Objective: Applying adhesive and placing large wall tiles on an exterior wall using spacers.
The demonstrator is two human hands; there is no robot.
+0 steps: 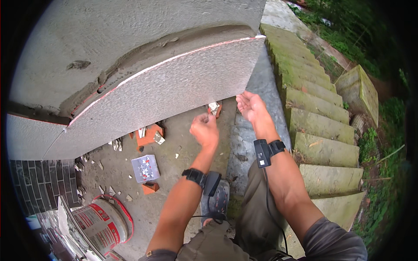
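Note:
A long speckled grey tile panel (pixel 174 78) stands against the rough wall, its top edge pale with a reddish line. My left hand (pixel 204 129) is closed, knuckles up, just below a white tile shard (pixel 214 107) that lies on an orange brick piece (pixel 219 111) at the panel's foot. Its curled fingertips are hidden, and so is anything between them. At the panel's lower right corner is my right hand (pixel 251 106), fingers half bent and loosely apart. They are close to the corner; I cannot tell whether they touch it.
Mossy concrete steps (pixel 320 106) run along the right. On the ground lie a plastic box of small tile spacers (pixel 146 168), brick pieces (pixel 149 135) and scattered shards (pixel 116 143). A white and red bucket (pixel 102 222) stands at lower left. Grey slabs (pixel 257 130) border the steps.

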